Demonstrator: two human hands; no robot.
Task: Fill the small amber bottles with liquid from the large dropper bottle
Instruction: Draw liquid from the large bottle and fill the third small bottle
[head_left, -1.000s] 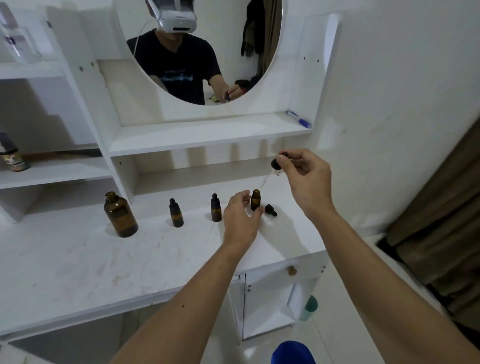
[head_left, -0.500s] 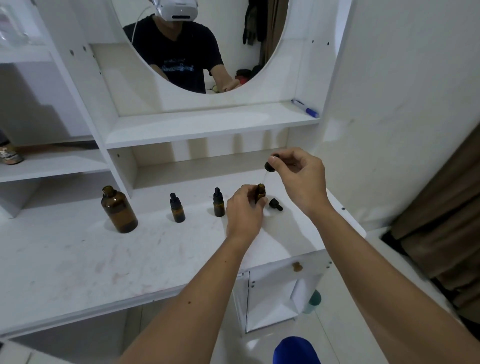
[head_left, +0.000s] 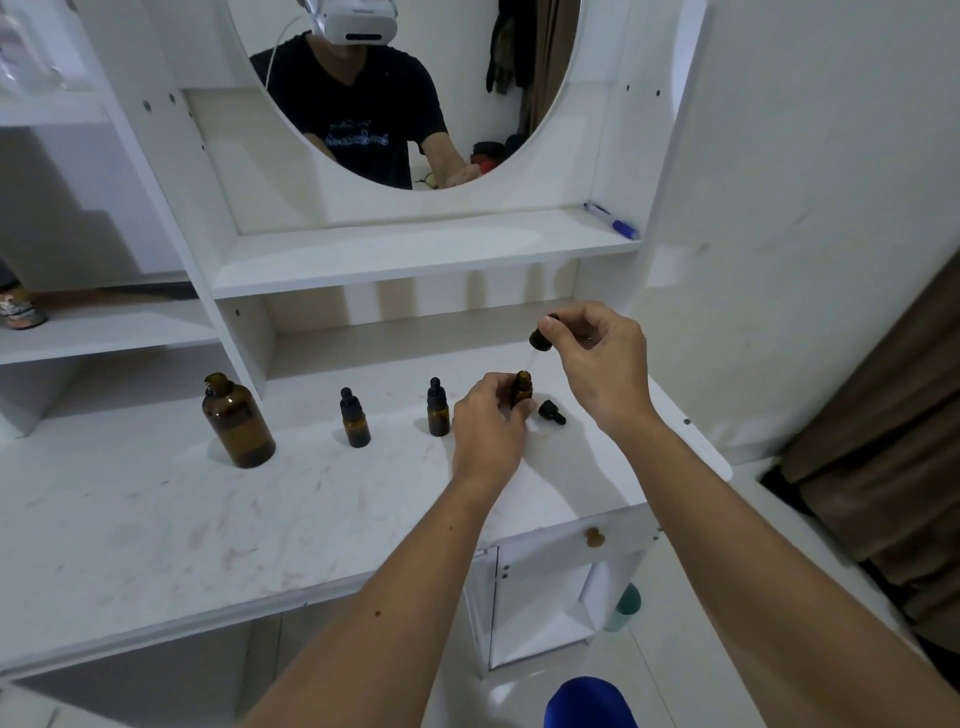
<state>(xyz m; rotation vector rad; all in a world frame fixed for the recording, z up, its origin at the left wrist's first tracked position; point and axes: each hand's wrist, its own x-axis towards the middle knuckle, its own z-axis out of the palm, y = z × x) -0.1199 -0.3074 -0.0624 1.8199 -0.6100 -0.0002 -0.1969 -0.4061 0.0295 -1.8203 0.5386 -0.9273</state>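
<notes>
STEP: filling the open small bottle (head_left: 522, 387), centre-right of frame, on the bench (head_left: 156, 519) | GRIP: my left hand (head_left: 485, 428) wraps that bottle; my right hand (head_left: 597, 358) pinches the dropper (head_left: 540, 338) just above its mouth | NEXT: likely lower the tip in, squeeze | large bottle (head_left: 236, 426) uncapped at centre-left | WRITING: none legible on any bottle

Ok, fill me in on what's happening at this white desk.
A person is filling small amber glass bottles. The left hand steadies an open small bottle on the white desk, while the right hand holds a black-bulbed glass dropper above its mouth. Its black cap lies beside it. Two capped small bottles and the large amber bottle stand further left.
</notes>
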